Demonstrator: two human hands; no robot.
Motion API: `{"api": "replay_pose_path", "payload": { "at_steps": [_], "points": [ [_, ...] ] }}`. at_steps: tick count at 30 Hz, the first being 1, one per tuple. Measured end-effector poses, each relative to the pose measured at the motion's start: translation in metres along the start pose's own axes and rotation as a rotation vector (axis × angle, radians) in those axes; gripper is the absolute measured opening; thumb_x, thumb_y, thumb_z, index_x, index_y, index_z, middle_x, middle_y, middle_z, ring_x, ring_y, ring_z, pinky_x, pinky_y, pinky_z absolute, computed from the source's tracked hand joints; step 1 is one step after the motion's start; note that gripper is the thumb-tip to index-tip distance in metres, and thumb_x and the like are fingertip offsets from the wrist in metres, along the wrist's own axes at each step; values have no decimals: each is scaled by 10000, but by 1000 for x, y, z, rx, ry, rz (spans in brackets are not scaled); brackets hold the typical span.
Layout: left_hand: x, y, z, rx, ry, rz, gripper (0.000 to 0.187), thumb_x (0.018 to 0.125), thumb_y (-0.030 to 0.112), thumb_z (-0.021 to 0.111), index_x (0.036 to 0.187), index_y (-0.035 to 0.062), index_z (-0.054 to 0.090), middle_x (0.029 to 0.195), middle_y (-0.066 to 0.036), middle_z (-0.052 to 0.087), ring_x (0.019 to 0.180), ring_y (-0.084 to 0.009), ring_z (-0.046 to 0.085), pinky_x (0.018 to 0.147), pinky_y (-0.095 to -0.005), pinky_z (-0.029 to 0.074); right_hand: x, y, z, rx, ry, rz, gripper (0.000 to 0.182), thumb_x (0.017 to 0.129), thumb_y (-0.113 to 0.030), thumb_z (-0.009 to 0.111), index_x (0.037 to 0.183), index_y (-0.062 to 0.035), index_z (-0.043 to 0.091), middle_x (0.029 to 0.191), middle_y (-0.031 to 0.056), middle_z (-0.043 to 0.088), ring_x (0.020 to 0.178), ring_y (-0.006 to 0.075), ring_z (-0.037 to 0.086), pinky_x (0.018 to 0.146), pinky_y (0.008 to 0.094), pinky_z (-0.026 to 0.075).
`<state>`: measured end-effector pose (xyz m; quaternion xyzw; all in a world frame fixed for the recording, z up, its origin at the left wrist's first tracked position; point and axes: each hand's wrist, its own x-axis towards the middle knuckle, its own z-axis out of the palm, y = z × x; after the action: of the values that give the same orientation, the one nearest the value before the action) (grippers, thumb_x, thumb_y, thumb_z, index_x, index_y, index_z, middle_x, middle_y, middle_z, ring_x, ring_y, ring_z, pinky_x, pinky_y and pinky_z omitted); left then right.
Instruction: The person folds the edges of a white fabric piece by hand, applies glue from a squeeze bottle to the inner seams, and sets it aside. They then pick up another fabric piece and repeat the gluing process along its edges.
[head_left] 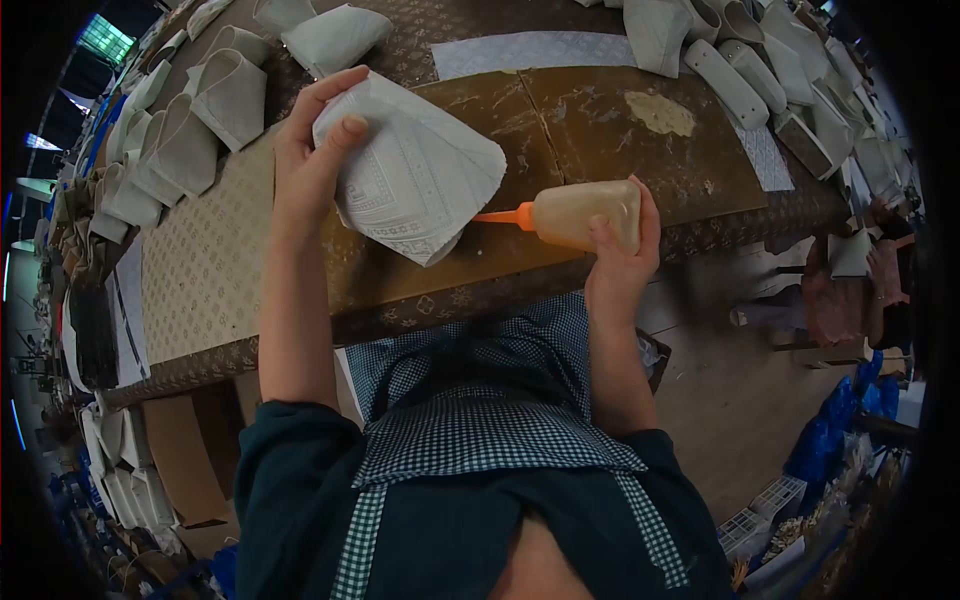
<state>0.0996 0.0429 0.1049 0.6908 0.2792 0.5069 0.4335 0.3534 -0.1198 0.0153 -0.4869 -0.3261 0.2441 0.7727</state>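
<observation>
My left hand point(318, 150) grips a white patterned piece point(420, 165) by its upper left edge, thumb on the near face, and holds it above the brown worn board point(610, 120). The piece looks like a folded, curved shell with a paisley-like print. My right hand point(625, 240) is wrapped round a squeeze bottle point(585, 215) of yellowish content, tilted on its side. Its orange nozzle point(508, 216) points left, and the tip is at the lower right edge of the white piece. Whether the tip touches the piece is hard to tell.
Similar white pieces point(185, 145) stand in rows at the left, with more white parts point(735, 85) at the upper right. A patterned cloth point(205, 250) covers the table's left side. A cardboard box point(180, 455) is below. Another person point(840, 300) sits at the far right.
</observation>
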Motion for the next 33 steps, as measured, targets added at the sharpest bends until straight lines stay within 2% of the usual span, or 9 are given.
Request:
{"api": "replay_pose_path", "payload": {
  "at_steps": [12,15,18,21,24,33],
  "points": [
    [5,-2,2,-67,39,-15,517,837,315,746,1254,41,609,1126,-51,630,1028,-127,577,918,-271,452,-14,9,-1,-48,106,-75,703,793,9,724,1417,-50,406,1391,57,447,1229,177,466,1042,317,400],
    [5,-1,6,-69,47,-24,512,835,310,750,1250,43,612,1117,-50,631,1021,-125,577,914,-269,453,-16,3,1,48,140,-102,713,796,-10,738,1421,-49,397,1398,55,446,1217,181,477,1039,319,407],
    [5,-3,8,-56,47,-31,510,834,307,755,1247,44,614,1113,-48,631,1020,-124,575,911,-268,452,-16,1,-4,23,32,-88,696,802,-22,743,1413,-49,411,1390,58,458,1213,183,483,1031,318,412],
    [7,-3,10,-48,51,-27,509,834,308,755,1245,42,615,1115,-47,631,1019,-124,574,909,-269,452,-18,8,-3,-185,11,-99,668,805,-29,745,1398,-48,437,1361,67,481,1207,179,487,1026,315,412],
    [5,-2,9,-38,61,-30,507,835,312,756,1243,44,617,1115,-47,631,1018,-126,574,909,-271,452,-21,9,-2,-185,28,-76,653,825,7,694,1414,-58,420,1284,72,501,1157,172,503,1017,316,424],
    [2,-4,11,-14,62,-15,502,831,319,764,1236,57,626,1121,-40,627,1030,-129,568,919,-271,444,-19,13,-4,-195,53,-51,628,829,55,667,1403,-49,434,1282,69,518,1149,174,516,1020,316,425]
  ]
}}
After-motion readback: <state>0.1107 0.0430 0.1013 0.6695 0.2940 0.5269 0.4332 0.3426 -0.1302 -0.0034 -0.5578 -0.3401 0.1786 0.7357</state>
